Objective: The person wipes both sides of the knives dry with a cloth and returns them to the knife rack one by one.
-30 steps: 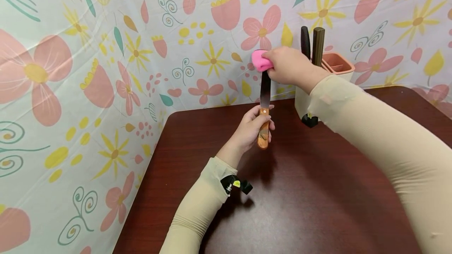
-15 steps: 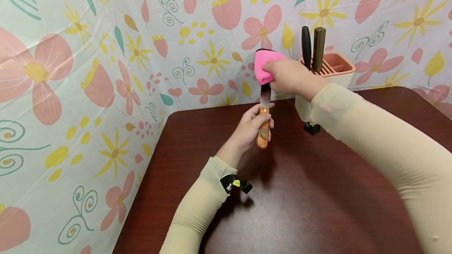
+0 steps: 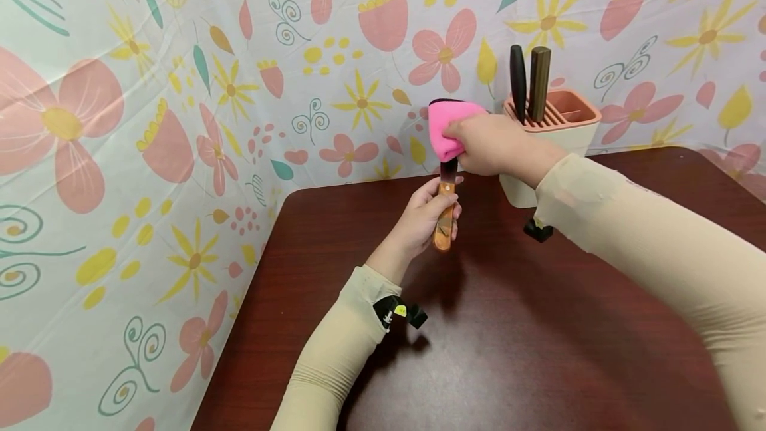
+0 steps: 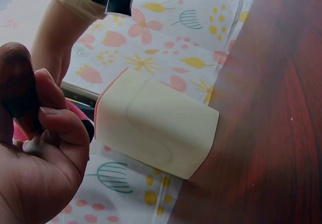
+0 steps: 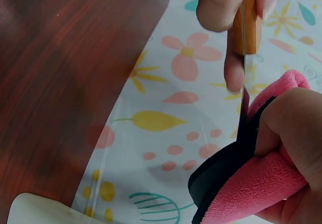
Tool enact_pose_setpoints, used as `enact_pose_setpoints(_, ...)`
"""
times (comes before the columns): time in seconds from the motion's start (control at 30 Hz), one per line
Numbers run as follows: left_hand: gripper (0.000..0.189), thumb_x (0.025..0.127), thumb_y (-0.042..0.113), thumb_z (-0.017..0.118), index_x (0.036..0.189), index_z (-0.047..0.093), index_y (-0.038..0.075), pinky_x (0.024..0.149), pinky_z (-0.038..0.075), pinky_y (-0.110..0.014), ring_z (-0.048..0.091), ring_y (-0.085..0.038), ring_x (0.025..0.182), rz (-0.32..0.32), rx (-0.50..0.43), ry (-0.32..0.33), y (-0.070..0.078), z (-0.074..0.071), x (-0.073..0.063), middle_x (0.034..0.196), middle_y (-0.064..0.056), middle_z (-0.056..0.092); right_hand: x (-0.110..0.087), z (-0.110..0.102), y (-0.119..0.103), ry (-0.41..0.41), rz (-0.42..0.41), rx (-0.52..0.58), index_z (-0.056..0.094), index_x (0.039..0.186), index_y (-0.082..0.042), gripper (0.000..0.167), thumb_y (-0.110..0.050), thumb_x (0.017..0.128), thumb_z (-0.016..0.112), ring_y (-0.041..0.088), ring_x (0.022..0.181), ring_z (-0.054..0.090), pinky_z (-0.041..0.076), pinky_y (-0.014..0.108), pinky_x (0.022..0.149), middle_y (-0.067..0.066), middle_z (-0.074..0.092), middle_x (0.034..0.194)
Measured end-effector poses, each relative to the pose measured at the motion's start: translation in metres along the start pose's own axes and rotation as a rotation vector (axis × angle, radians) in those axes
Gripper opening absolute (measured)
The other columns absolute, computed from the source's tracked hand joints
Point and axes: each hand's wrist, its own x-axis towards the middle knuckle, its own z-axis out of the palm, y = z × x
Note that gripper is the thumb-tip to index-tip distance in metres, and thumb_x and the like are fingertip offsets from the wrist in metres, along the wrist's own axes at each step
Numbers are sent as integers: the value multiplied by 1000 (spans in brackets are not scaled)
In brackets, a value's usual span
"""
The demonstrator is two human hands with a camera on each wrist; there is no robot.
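Upright in front of the back wall is a knife with an orange-brown wooden handle (image 3: 443, 225). My left hand (image 3: 419, 215) grips that handle, thumb across its front. A pink cloth (image 3: 450, 128) with a dark reverse side is folded around the blade, and my right hand (image 3: 493, 145) pinches it there. Most of the blade is hidden; a short strip of bare metal (image 5: 243, 108) shows between cloth and handle in the right wrist view. In the left wrist view, the fingers (image 4: 65, 128) curl round the handle, seen from its end.
A cream knife holder (image 3: 582, 142) with an orange slotted top stands on the dark red-brown table (image 3: 514, 324) at the back right. A black handle (image 3: 518, 85) and a brown handle (image 3: 539, 85) rise from its slots. Flower-patterned cloth (image 3: 239, 112) covers the walls behind and left.
My right hand has slid the pink cloth down the blade from near its top toward the handle, and more of the cloth shows. My left hand stays almost still on the handle.
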Motion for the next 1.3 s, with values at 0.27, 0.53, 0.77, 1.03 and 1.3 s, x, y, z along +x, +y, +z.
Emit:
enact_pose_setpoints(0.27,28,105,9,47,131,50,5,48,51,-26,52,-15,48,2,-6,-9,0,-1,-1,72,0,53,-10,0,-11,-22,-38,-7,70,105,-12,28,-7,77,66,26,83,61,54,52,75,7,70,91)
enact_pose_setpoints(0.53,14,105,10,48,117,51,13,48,51,-26,53,-14,49,1,0,-1,-2,-1,-2,73,0,54,-21,1,-20,12,-70,-16,64,88,-18,17,-6,75,63,23,68,47,47,44,64,1,50,69)
enact_pose_setpoints(0.77,7,105,8,47,108,51,14,48,52,-26,53,-14,48,4,-1,7,-2,-1,-1,72,0,54,-30,-1,-27,31,-114,-10,66,89,-18,17,-6,77,64,23,64,50,51,47,65,0,53,64)
enact_pose_setpoints(1.03,10,105,8,48,114,51,7,51,51,-24,54,-12,53,15,11,34,-3,-2,-1,72,1,56,-35,-3,-34,29,-129,3,68,89,-20,18,-6,79,65,21,65,51,52,45,66,-3,56,66)
enact_pose_setpoints(1.3,8,104,7,48,110,54,7,60,48,-22,55,-9,67,33,59,61,-2,-1,0,74,3,57,-45,-13,-33,7,-139,109,76,104,-18,36,0,76,61,20,69,53,48,39,67,-2,69,78)
